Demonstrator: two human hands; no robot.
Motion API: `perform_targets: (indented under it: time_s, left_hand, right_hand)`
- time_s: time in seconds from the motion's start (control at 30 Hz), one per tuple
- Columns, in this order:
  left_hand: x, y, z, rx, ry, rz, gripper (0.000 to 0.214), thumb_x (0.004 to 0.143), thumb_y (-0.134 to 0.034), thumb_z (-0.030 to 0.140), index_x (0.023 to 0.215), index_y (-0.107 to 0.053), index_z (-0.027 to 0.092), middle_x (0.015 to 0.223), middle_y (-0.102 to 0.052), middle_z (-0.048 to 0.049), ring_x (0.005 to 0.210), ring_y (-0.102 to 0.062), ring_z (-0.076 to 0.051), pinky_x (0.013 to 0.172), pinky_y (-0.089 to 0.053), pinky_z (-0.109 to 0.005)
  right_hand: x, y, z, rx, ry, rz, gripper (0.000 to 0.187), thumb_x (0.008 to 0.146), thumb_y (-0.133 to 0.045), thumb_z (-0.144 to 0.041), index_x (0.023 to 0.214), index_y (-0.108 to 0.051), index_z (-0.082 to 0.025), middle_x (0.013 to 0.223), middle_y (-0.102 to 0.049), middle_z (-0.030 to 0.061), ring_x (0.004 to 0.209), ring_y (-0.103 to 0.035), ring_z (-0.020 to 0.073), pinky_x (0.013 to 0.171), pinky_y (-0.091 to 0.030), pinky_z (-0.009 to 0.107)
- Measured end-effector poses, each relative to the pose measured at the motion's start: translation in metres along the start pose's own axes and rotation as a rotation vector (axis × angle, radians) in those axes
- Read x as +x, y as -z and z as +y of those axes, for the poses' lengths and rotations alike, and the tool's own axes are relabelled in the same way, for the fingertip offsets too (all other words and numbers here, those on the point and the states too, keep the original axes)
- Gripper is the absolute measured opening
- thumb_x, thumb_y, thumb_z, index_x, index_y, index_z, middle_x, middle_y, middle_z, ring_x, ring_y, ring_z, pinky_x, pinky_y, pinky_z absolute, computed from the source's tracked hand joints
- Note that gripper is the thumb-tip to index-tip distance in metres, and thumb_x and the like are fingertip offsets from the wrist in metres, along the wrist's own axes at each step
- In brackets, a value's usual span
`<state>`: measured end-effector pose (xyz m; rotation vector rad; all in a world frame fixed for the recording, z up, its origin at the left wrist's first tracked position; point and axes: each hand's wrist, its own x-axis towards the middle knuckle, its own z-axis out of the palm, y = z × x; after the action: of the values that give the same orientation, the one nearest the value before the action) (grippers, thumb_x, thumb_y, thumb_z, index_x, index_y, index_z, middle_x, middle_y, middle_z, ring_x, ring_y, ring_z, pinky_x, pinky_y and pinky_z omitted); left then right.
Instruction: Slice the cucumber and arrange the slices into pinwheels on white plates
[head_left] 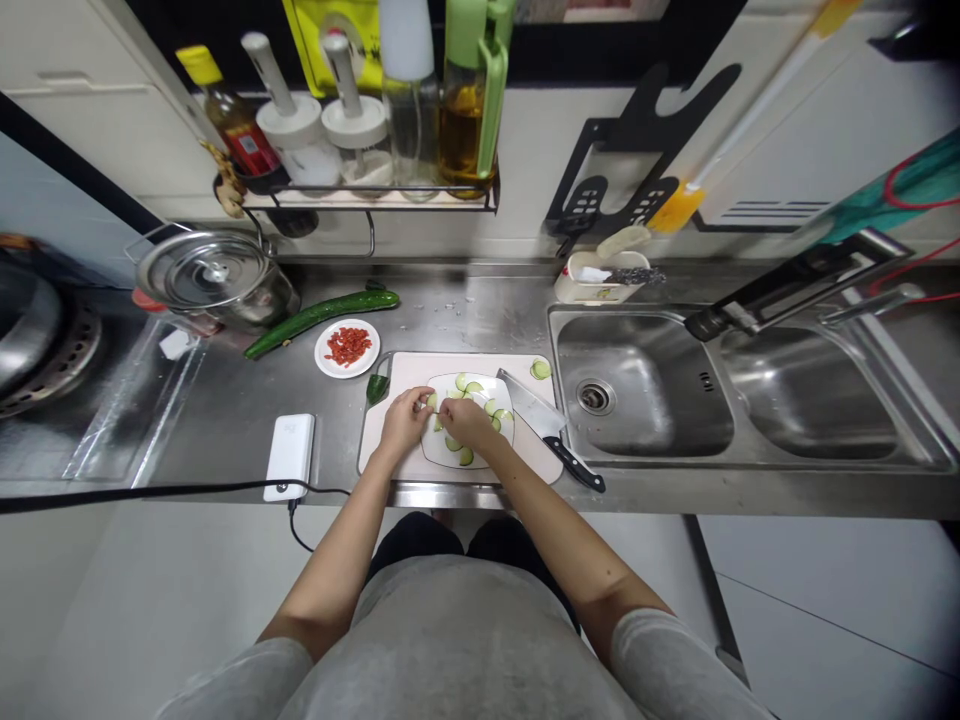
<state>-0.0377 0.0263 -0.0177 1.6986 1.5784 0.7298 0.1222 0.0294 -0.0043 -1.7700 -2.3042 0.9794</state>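
My left hand (pixel 405 418) and my right hand (pixel 466 420) meet over a white plate (pixel 501 388) that sits on a pale cutting board (pixel 405 372). Both hands are closed in a pinch on a cucumber slice (pixel 434 403) held between their fingertips. Several cucumber slices (pixel 491 408) lie round the plate's rim. A cleaver (pixel 536 408) with a black handle rests on the board's right side. One loose slice (pixel 540 369) lies at the board's far right corner.
A whole cucumber (pixel 322 316) and a small dish of red chilli pieces (pixel 347 347) lie behind the board. A lidded pot (pixel 214 278) stands left, a white power bank (pixel 289 456) with cable near the counter edge, a double sink (pixel 645 385) right.
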Motion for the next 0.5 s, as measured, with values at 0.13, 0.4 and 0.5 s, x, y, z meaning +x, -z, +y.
perform_targets:
  time_s: [0.13, 0.4, 0.5]
  left_hand:
    - [-0.002, 0.0, 0.001, 0.081, -0.052, 0.001, 0.03, 0.078, -0.059, 0.016, 0.106, -0.065, 0.023, 0.094, -0.064, -0.005, 0.081, -0.055, -0.018, 0.08, -0.043, -0.03]
    - [-0.006, -0.001, 0.0, 0.134, -0.073, 0.051, 0.025, 0.083, -0.056, 0.02, 0.105, -0.066, 0.023, 0.102, -0.061, -0.0068, 0.094, -0.055, -0.021, 0.085, -0.043, -0.032]
    - [-0.008, -0.001, -0.004, 0.159, -0.096, 0.071, 0.024, 0.083, -0.056, 0.02, 0.104, -0.067, 0.023, 0.104, -0.062, -0.0071, 0.097, -0.054, -0.022, 0.087, -0.042, -0.034]
  right_hand:
    - [-0.001, -0.005, -0.001, -0.022, -0.003, 0.041, 0.018, 0.093, -0.043, -0.025, 0.093, -0.059, -0.017, 0.085, -0.065, 0.0054, 0.076, -0.056, 0.0162, 0.061, -0.032, 0.025]
    - [-0.009, -0.008, -0.001, -0.043, -0.004, 0.086, 0.017, 0.094, -0.042, -0.027, 0.097, -0.057, -0.018, 0.092, -0.065, 0.0062, 0.081, -0.056, 0.0171, 0.063, -0.032, 0.025]
    - [-0.017, -0.008, -0.001, -0.084, 0.017, 0.114, 0.019, 0.095, -0.041, -0.027, 0.103, -0.056, -0.018, 0.097, -0.065, 0.0064, 0.083, -0.057, 0.018, 0.064, -0.033, 0.026]
